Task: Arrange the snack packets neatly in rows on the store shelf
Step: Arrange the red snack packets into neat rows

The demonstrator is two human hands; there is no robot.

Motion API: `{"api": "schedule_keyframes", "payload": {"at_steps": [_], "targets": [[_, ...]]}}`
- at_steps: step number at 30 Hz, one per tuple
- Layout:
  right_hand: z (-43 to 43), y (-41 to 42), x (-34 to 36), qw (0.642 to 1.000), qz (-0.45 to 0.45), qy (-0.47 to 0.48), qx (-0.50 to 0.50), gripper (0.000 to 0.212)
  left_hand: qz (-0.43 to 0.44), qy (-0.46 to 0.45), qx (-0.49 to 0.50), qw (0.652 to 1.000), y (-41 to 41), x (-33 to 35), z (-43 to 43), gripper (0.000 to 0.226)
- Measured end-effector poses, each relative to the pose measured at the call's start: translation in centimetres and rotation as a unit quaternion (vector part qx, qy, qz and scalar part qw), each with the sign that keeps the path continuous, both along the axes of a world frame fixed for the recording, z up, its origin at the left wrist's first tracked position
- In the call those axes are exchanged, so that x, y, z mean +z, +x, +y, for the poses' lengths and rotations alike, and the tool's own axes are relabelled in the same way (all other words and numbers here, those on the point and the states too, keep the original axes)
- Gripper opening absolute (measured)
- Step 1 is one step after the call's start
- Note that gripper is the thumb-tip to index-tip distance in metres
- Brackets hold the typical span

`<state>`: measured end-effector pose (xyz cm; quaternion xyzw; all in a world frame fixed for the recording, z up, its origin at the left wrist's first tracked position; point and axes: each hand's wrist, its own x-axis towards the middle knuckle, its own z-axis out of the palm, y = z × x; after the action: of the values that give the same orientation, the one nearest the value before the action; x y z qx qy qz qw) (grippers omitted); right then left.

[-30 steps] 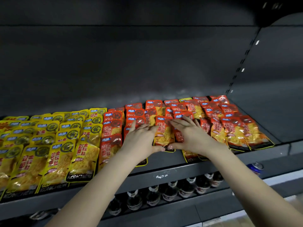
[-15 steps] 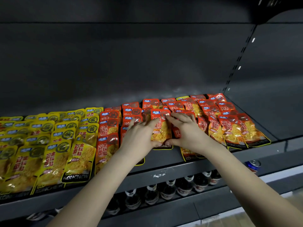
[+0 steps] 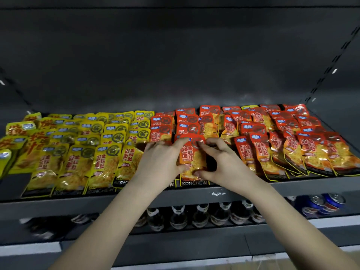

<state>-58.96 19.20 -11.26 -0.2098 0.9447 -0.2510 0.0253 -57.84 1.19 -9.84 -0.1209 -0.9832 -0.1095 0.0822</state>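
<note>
Rows of snack packets lie flat on a dark store shelf (image 3: 233, 190). Yellow packets (image 3: 78, 152) fill the left half, red packets (image 3: 292, 145) the right half. In the middle, one red packet (image 3: 191, 156) sits at the front of its row, and both hands pinch it. My left hand (image 3: 157, 162) grips its left edge, thumb low and fingers at the top. My right hand (image 3: 224, 162) grips its right edge the same way. The packets under my hands are hidden.
The shelf's grey back wall (image 3: 175, 65) rises behind the packets. On the shelf below stand dark bottles (image 3: 198, 217) and, to the right, blue cans (image 3: 323, 205). A bare dark patch of shelf (image 3: 13, 184) shows at the front left.
Both hands have closed in on the sides of the middle red packet, which has shifted slightly toward the front. The view has swung left, showing more yellow packets.
</note>
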Motion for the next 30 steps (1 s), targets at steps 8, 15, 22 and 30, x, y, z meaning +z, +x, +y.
{"api": "schedule_keyframes", "payload": {"at_steps": [8,15,22,30], "targets": [[-0.9,1.6,-0.7,0.997,0.048,0.055,-0.026,0.082,-0.008,-0.047,0.006,0.999,1.0,-0.8,-1.0,0.069],[-0.4,1.3,0.0,0.996,0.068,0.048,-0.031,0.055,-0.017,-0.06,-0.006,0.998,0.6,0.2,-0.8,0.065],[2.2,-1.9,2.2,0.993,0.101,0.043,-0.047,0.043,0.032,-0.034,-0.014,0.999,-1.5,1.8,0.8,0.05],[3.7,-6.7,2.1,0.977,0.026,0.195,-0.077,0.084,-0.023,-0.117,-0.063,0.991,-7.4,1.8,4.4,0.067]]}}
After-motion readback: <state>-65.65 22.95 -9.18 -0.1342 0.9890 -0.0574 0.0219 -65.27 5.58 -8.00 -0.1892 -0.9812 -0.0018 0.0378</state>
